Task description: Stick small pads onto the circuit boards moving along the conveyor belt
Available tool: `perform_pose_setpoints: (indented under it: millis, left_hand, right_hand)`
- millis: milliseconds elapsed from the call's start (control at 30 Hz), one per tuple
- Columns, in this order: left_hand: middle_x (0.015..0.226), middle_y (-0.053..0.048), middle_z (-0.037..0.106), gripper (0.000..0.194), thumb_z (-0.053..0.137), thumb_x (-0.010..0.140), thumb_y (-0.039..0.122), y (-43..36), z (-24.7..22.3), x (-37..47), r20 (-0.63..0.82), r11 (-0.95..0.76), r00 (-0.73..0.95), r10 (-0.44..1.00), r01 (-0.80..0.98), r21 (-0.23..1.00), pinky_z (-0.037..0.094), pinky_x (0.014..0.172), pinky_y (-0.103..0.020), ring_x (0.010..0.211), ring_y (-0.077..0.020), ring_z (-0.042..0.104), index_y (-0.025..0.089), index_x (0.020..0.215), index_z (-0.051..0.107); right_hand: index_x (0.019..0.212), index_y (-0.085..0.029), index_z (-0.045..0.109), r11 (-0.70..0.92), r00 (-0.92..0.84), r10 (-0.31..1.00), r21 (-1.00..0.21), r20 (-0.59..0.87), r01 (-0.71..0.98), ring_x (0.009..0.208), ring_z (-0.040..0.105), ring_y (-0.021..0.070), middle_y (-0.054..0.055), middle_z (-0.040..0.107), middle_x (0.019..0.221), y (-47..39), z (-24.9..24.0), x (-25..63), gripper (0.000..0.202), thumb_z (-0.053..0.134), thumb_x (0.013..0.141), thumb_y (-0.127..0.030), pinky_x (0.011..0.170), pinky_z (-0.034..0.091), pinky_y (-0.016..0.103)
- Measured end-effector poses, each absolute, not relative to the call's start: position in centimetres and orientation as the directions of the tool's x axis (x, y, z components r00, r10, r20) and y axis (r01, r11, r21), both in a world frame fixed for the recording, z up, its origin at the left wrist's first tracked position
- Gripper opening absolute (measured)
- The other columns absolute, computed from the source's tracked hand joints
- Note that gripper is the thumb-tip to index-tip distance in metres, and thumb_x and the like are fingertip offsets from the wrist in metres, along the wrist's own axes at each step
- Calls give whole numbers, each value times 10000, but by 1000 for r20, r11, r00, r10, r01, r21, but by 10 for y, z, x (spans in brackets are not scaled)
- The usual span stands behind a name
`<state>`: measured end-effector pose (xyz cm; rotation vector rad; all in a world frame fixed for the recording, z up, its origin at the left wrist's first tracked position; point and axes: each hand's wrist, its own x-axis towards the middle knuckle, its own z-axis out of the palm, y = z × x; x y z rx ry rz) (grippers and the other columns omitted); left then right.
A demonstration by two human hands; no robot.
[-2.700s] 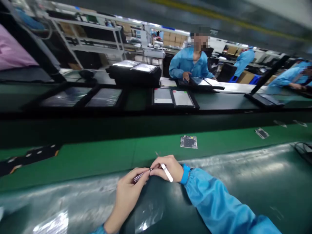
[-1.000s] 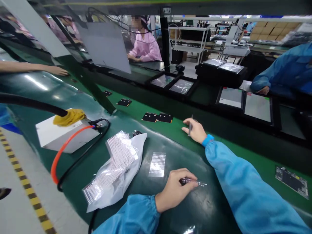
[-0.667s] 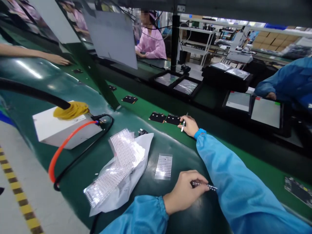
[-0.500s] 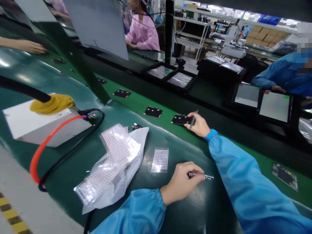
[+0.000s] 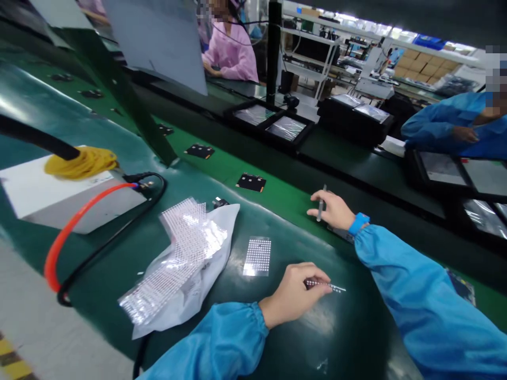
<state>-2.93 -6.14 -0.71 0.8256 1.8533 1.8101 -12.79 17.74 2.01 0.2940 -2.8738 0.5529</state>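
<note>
My left hand point(image 5: 297, 295) pinches a strip of a clear sticker sheet point(image 5: 335, 287) with rows of small white dots, held edge-on above the table. Slim grey tweezers point(image 5: 321, 205) stand upright between the thumb and fingers of my right hand point(image 5: 336, 211), over the green belt. Partly hidden below that hand and wrist lies a dark flat board point(image 5: 341, 233). Left of it on the belt is a black circuit board point(image 5: 251, 182) with small pale squares. A second dotted sheet point(image 5: 257, 257) lies flat on the table, left of my left hand.
A white plastic bag point(image 5: 209, 279) carries more dotted sheets point(image 5: 178, 264). At left stand a white box point(image 5: 79, 206) with yellow wrapping and an orange hose point(image 5: 75, 221). A green post point(image 5: 119, 95) slants down to the belt's edge. Black framed trays point(image 5: 273, 124) and other people are beyond.
My right hand has moved right and slightly nearer, with the tweezers. The black board by its fingertips has left that spot; a dark board now shows under the hand. My left hand stays put.
</note>
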Motion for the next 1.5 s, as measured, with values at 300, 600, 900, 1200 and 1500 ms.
perform_pose_setpoints:
  millis: [300,600,900,1200,1500]
  left_hand:
    - [781,-43,764,54,791,779,144,-66,-14,-27,167,-64,-686,708,174,983,549,685,-226,702,-159,707,180,808,820]
    - [750,-49,745,52,811,770,134,-62,-13,-29,170,-55,-716,677,181,982,525,656,-239,669,-157,681,154,818,817]
    - [735,-31,725,42,781,787,125,-62,-11,-30,189,-51,-699,689,214,976,500,622,-242,651,-148,659,165,792,794]
    - [772,-27,745,60,764,800,128,-64,-10,-37,140,-12,-738,660,177,984,519,666,-258,704,-163,697,185,806,782]
    - [785,-24,749,52,732,852,173,-56,-10,-35,191,60,-711,677,312,948,523,643,-264,691,-158,691,199,825,769]
  right_hand:
    - [1022,-213,596,917,-958,-208,-301,197,-261,996,589,288,102,677,1015,72,-6,-253,309,791,810,-325,837,438,378]
    - [929,-213,536,925,-948,-121,-314,295,-216,869,580,273,71,624,891,136,11,-192,296,720,717,-308,812,459,371]
    - [937,-207,537,956,-911,-105,-212,398,-203,910,583,298,103,634,948,173,69,-136,298,664,681,-292,853,476,412]
    - [1151,-183,612,621,-943,104,-761,317,-188,824,657,208,67,705,928,161,40,-119,394,579,927,-505,790,519,354]
    - [1048,-180,722,-155,-872,477,-987,-111,40,646,667,169,88,737,841,177,18,53,473,627,904,-620,522,483,269]
